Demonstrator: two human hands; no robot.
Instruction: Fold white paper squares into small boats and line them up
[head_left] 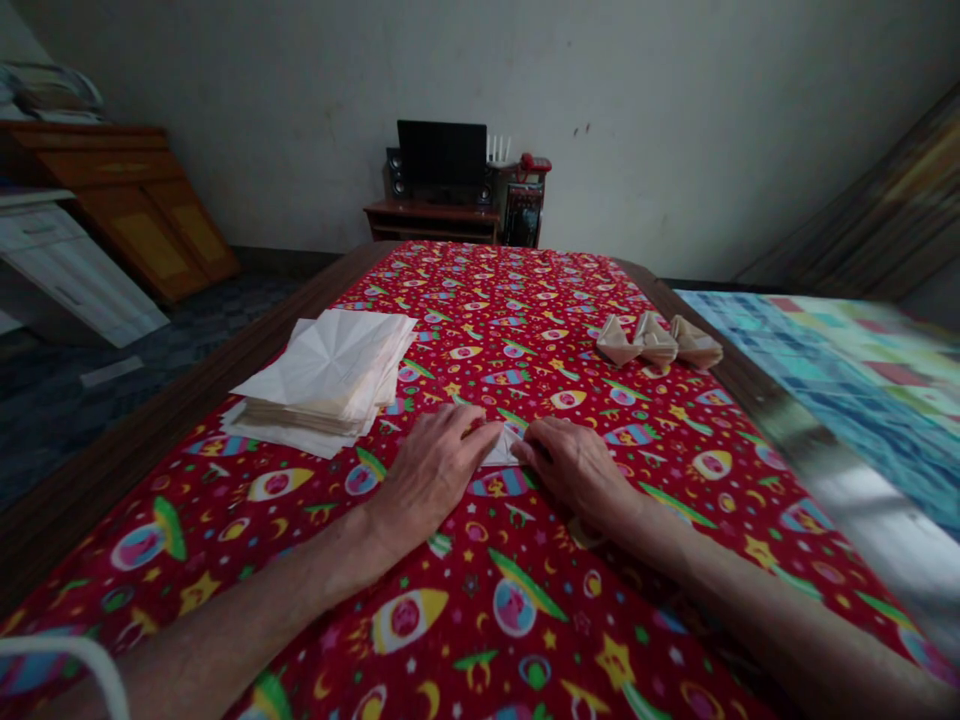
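Between my two hands a small folded piece of white paper (504,449) lies on the red patterned cloth (480,560). My left hand (448,450) presses its left end, fingers bent and close together. At its right end, my right hand (570,458) is curled with the fingertips pinching the edge. Both hands cover much of the paper, so its full shape is hidden. Left of my left hand sits a stack of creased white paper sheets (330,365). Farther back on the right stand three folded paper pieces (654,341) side by side.
The cloth covers a long table with a dark wooden edge (97,520). Behind it, a monitor (442,153) and a red telephone (535,162) stand by the wall. A wooden cabinet (142,210) is at left, a bed with a colourful cover (847,380) at right.
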